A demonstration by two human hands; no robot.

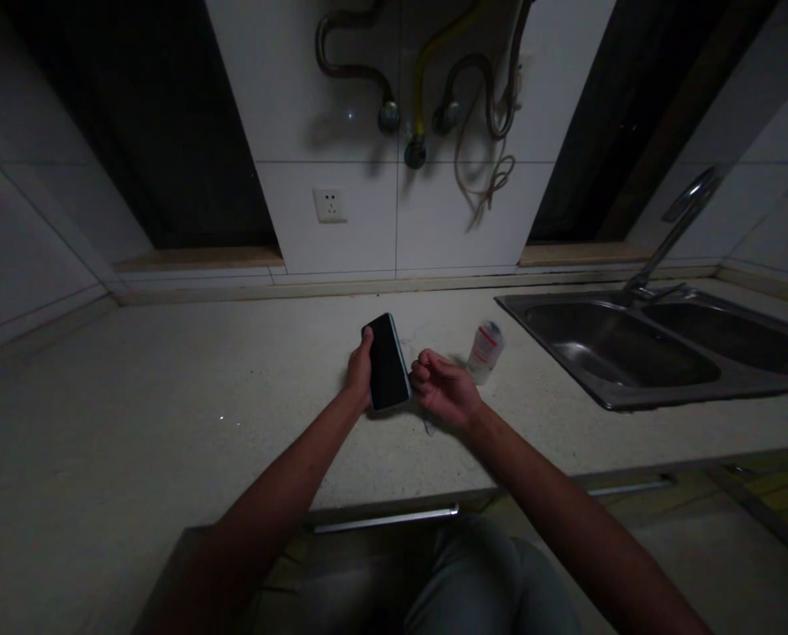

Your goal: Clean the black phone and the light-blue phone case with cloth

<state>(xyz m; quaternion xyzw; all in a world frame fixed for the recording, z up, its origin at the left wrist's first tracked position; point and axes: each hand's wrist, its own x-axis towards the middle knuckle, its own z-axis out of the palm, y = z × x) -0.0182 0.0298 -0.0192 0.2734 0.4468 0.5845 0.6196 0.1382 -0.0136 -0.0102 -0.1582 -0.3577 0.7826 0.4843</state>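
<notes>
A smartphone (386, 363) with a dark screen is in my left hand (360, 366). The thumb lies along its left edge, and the phone is tilted a little over the counter. My right hand (445, 386) is closed, fingers curled together, right beside the phone's lower right edge. Whatever those fingers hold, if anything, is hidden or too small to tell. Just below the right hand, a small pale object (429, 427) shows on the counter, its kind unclear. Behind that hand stands a translucent bottle (484, 351) with red markings.
The pale countertop (168, 379) runs along a tiled wall with a socket (330, 205). To the right is a double steel sink (598, 397) with a tap (671, 229). Pipes (416, 106) and a tied cord (490, 190) hang above. A drawer handle (386, 520) lies below the front edge.
</notes>
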